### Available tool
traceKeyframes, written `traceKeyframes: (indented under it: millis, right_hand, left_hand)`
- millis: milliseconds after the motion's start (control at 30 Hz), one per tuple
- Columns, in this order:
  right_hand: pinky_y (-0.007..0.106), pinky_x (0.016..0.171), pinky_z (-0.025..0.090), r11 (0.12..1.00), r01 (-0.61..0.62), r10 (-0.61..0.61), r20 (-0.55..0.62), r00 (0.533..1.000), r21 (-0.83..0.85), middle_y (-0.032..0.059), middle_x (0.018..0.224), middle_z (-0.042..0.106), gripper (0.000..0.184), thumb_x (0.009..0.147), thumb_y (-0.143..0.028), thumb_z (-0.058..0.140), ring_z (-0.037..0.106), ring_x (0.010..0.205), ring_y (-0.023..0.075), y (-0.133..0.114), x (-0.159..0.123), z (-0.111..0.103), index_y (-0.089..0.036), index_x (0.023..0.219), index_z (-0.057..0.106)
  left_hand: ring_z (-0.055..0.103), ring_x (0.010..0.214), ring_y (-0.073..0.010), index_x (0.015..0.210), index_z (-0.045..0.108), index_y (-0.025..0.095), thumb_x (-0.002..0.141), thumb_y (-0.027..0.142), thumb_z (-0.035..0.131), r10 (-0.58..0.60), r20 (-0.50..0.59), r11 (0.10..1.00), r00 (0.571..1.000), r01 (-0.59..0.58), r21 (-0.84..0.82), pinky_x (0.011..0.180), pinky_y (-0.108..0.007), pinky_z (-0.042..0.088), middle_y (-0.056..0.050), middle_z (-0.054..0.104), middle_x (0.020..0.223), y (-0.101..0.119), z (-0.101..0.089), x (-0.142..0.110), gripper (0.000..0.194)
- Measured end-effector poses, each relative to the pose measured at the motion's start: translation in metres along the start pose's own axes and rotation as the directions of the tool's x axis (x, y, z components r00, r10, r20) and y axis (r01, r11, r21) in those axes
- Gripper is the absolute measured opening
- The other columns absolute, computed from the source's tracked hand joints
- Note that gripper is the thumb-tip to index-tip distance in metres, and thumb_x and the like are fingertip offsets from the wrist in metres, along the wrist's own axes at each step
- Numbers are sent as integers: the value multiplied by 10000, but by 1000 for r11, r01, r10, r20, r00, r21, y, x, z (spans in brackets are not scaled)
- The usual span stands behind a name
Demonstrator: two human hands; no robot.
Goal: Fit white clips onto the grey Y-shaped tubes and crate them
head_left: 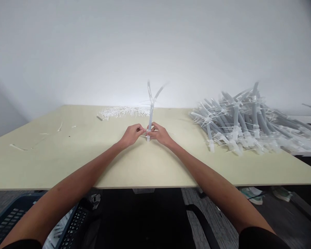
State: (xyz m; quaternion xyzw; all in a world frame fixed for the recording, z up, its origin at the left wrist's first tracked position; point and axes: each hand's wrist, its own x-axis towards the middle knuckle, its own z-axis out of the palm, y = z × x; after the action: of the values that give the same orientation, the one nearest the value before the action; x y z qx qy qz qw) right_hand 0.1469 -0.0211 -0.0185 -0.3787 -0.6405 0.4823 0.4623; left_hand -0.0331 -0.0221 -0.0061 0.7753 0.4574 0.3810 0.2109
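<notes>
A Y-shaped piece of translucent grey tubing stands upright in front of me, its two upper branches spread apart. My right hand is closed on the tube near its lower end, thumb and fingers around it. My left hand meets it from the other side, fingertips pinched on a thin white cable tie at the tube's lower part. Another tie appears to sit at the fork. The exact grip of the left fingertips is small and partly hidden.
A large heap of similar tube assemblies lies on the right of the table. White cable ties are piled at the back, beside a small grey piece. Loose strips lie left. A blue basket stands below.
</notes>
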Motion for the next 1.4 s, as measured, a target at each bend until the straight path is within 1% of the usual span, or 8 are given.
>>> traceKeyframes:
  millis: [100,200,367,467,633,967,1200,1400]
  right_hand:
    - [347,663,566,1000,18,-18,-10,1000,-25,-30,691,496,299,629,-311,723,624,699,158,3,1,0,-220,882,592]
    - [357,691,560,1000,21,-21,-32,999,2,-31,706,505,332,631,-313,722,633,708,161,2,1,1,-223,923,593]
    - [402,789,534,974,32,-20,-57,998,224,1,825,577,509,641,-292,734,662,763,175,-11,1,0,-230,1102,526]
    - [443,837,519,932,44,-32,-38,999,360,35,875,626,548,679,-270,720,661,830,199,-21,0,-4,-223,1168,477]
    - [471,910,489,850,21,-36,19,999,526,60,924,645,460,736,-243,672,647,929,230,-32,-3,-11,-187,1155,491]
    - [417,934,482,838,-20,-39,96,995,545,70,984,647,351,778,-213,590,617,1010,215,-39,-6,-14,-181,1125,546]
    - [424,846,518,872,-47,-14,121,993,487,44,888,652,507,752,-208,652,656,834,191,-33,-6,-9,-196,1230,482]
    - [394,772,537,965,-27,5,84,996,262,19,864,601,660,683,-206,713,649,743,172,-28,-7,-5,-258,1291,461]
  left_hand:
    - [488,624,-136,692,567,186,821,379,466,79,-8,996,997,-79,43,583,-256,356,-8,598,689,5,0,-4,254]
    - [520,660,-148,721,585,190,826,390,473,53,-30,998,998,-52,27,622,-263,384,-17,616,720,8,1,-4,251]
    - [576,889,-166,968,596,189,876,446,392,-27,-244,988,969,-11,-154,796,-272,423,-52,629,975,11,-1,-1,341]
    - [577,903,-162,1011,586,177,900,463,325,-63,-319,978,946,-5,-209,821,-275,422,-66,619,966,8,-1,0,403]
    - [574,892,-167,977,588,178,908,454,304,-52,-225,985,973,13,-174,812,-286,416,-58,617,920,5,4,-4,402]
    - [542,855,-182,878,559,194,916,414,311,96,-102,994,990,-101,-49,798,-319,396,-46,587,876,18,14,-14,334]
    - [567,861,-163,1030,553,182,881,485,389,-5,-172,883,985,-76,-463,829,-309,430,-41,606,908,20,14,-10,375]
    - [605,848,-194,953,606,150,784,502,547,-59,51,773,997,77,-629,818,-366,474,-70,641,913,14,7,-2,394]
